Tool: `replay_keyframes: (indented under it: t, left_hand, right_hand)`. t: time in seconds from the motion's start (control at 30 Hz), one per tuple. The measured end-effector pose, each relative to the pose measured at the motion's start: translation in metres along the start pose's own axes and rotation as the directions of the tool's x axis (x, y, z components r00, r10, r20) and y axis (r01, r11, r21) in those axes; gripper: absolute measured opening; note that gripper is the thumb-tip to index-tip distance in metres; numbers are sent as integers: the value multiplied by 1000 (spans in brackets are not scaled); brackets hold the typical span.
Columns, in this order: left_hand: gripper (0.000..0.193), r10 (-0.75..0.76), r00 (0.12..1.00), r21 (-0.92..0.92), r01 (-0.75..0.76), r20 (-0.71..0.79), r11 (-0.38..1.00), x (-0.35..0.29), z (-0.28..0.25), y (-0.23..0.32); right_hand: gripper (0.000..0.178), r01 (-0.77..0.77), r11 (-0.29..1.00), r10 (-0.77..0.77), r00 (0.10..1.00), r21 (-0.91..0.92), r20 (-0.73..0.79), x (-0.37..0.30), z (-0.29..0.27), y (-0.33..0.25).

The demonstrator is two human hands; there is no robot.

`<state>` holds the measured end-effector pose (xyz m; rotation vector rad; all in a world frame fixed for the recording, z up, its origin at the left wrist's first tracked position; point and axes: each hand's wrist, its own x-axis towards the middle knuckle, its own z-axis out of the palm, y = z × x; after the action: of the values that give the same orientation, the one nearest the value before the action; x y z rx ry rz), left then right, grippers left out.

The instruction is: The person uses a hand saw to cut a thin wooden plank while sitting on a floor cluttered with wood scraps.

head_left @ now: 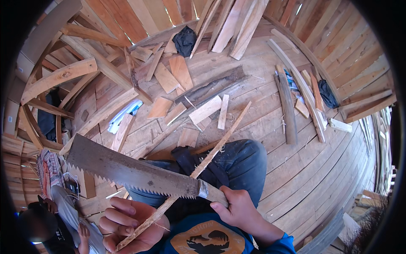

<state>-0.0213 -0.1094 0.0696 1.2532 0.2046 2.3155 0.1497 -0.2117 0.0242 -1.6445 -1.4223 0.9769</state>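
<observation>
My right hand [242,211] is closed round the pale handle of a handsaw [131,171]. Its broad, dull grey blade points to the upper left, with coarse teeth along the lower edge. My left hand [147,211] holds the lower end of a thin, rough wooden strip [222,144], palm up with fingers curled. The strip slants up to the right over my lap, its edges frayed with splinters. Near the handle the blade crosses over the strip and hides part of it. Whether the two touch cannot be made out.
Wood offcuts [205,111] and a dark bark slab [213,86] litter the plank floor [270,165] ahead. Timber frames [97,55] stand at left, boards [249,29] lean at the back, long poles [289,110] lie right. Another person [69,220] sits at lower left.
</observation>
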Motion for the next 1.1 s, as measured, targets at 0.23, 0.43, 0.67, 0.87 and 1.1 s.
replay_keyframes:
  t: [0.23,0.43,0.67,0.87,1.1]
  left_hand:
    - [36,-104,994,161,98,28,982,5,-3,10]
    - [37,35,999,113,-37,17,993,5,-6,-1]
    - [39,21,997,31,-18,-76,999,1,11,-4]
    - [40,15,999,13,-14,-35,1000,-2,0,-2]
    - [38,155,986,8,-156,59,988,-9,2,6]
  right_hand:
    - [45,-9,1000,9,1000,-28,6,2,-2,0]
    - [48,-223,965,187,954,-138,-232,1,-16,41]
    - [47,-261,965,233,914,-39,-332,3,-3,64]
    - [43,-104,989,91,988,-104,-124,-11,-7,27]
    - [49,-286,912,177,921,-294,-346,3,-26,89]
